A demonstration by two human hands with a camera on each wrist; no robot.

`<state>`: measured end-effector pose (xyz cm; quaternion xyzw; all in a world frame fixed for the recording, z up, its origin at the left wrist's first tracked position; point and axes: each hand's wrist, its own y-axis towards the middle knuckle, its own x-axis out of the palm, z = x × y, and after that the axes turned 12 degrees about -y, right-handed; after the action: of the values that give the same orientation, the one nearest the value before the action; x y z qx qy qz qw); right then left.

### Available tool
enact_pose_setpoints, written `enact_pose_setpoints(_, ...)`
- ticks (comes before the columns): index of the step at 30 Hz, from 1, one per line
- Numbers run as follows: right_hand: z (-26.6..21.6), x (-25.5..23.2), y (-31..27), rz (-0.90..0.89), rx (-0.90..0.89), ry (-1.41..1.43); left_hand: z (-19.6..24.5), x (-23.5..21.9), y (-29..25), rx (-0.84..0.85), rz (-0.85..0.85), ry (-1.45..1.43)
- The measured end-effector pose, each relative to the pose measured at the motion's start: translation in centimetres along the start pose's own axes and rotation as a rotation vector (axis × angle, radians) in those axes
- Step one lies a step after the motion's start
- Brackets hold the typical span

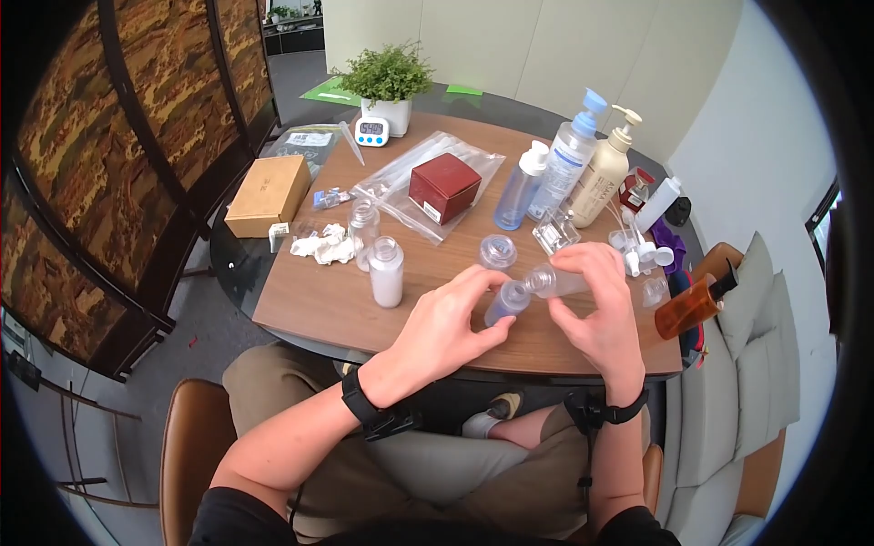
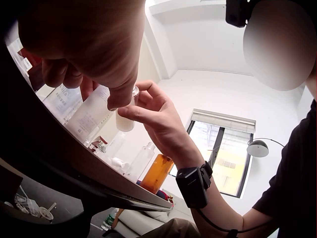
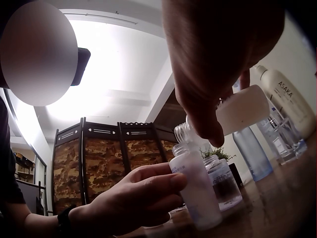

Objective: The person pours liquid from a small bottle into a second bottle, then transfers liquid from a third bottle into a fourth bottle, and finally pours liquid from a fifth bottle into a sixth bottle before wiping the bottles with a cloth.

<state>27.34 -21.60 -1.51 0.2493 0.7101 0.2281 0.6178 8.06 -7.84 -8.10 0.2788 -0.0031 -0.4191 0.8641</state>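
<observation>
Spotter: Where are the bottles, taking the dark red box as your landmark?

Operator: On my feed, both are nearer the person than the box and to its right, above the brown wooden tabletop. The left hand grips the small frosted bluish plastic bottle, thumb and fingers at its sides, its open neck up. The right hand grips the frosted whitish bottle with a clear threaded neck, tipped well over, its mouth right at the other's. I can't tell whether the rims touch.

Spotter: And around them?

Operator: The wide clear jar stands between the box and the bottles. A frosted bottle with a clear shoulder stands nearer the person than the box, to its left.

Spotter: How would they handle?

Operator: Light, I'd judge, with smooth walls that could turn slippery if wet. The plastic may give, so I'd keep the pressure gentle: a squeeze might push out whatever is inside. I'd take the bluish one around mid-body, below the shoulder, and the tipped one by its body, fingers clear of the mouth. I can't make out how full either is.
</observation>
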Motion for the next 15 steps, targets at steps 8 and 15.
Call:
enact_pose_setpoints(8,-0.14,-0.08,0.10,0.011,-0.012,-0.014,-0.29,0.08,-0.01,0.031,0.010,0.014)
enact_pose_setpoints(15,0.01,-0.09,0.01,0.007,-0.009,-0.028,-0.09,0.01,0.02,0.019,0.006,0.030)
